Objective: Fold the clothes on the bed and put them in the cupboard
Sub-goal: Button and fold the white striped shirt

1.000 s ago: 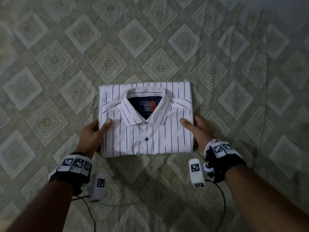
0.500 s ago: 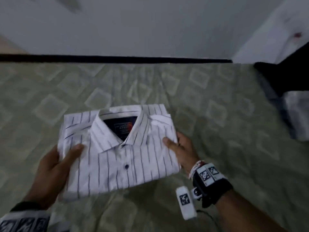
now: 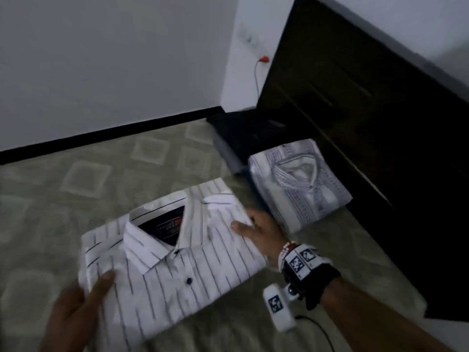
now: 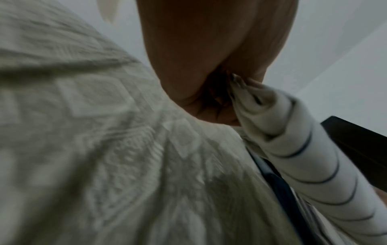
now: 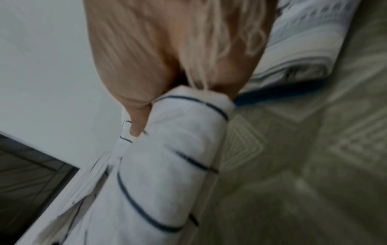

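A folded white shirt with thin dark stripes (image 3: 167, 262) is lifted off the bed, held at both sides. My left hand (image 3: 76, 308) grips its left edge, thumb on top and fingers underneath. My right hand (image 3: 256, 229) grips the right edge the same way. In the left wrist view the shirt's folded edge (image 4: 293, 157) runs out of my palm (image 4: 209, 66). The right wrist view has my thumb (image 5: 138, 119) pressed on the striped fold (image 5: 167, 165). The cupboard is not in view.
A second folded, patterned light shirt (image 3: 299, 184) lies on the bed (image 3: 88, 179) at right, with folded dark clothes (image 3: 246, 133) behind it. A dark wooden headboard (image 3: 380, 123) runs along the right. The grey wall (image 3: 114, 59) stands behind, with a socket and orange cable (image 3: 261, 62).
Both hands have lifted the striped shirt off the bed and carried it toward the right. My head has turned right, bringing the other folded clothes and the headboard into view.
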